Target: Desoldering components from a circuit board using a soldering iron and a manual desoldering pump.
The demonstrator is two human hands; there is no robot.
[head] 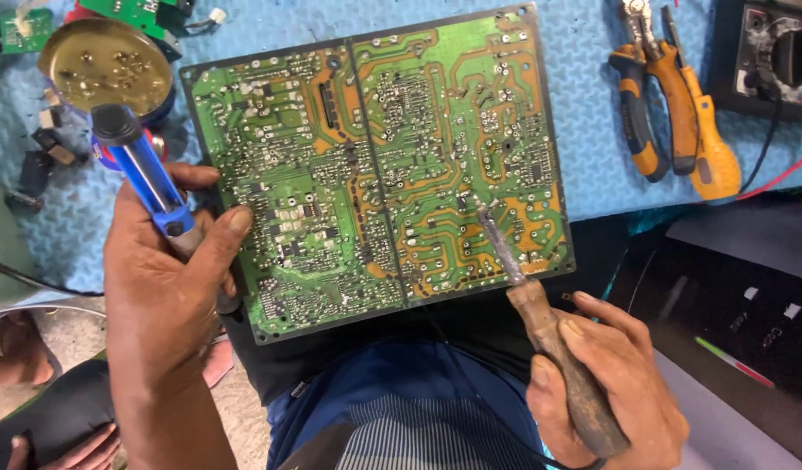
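Note:
A large green circuit board (pixel 375 157) lies solder-side up, half on a blue mat and half over my lap. My right hand (pixel 606 379) grips the brown wooden handle of a soldering iron (pixel 540 313); its metal tip rests on the board's lower right area. My left hand (pixel 166 287) holds a blue desoldering pump (pixel 144 170) upright beside the board's left edge, thumb near the board.
A round tin (pixel 105 65) with solder bits sits at the top left, near small green boards. Orange-handled pliers (pixel 658 100) and a yellow screwdriver (pixel 710 148) lie at the top right beside a multimeter (pixel 771 57). A black appliance panel (pixel 732 322) is at the right.

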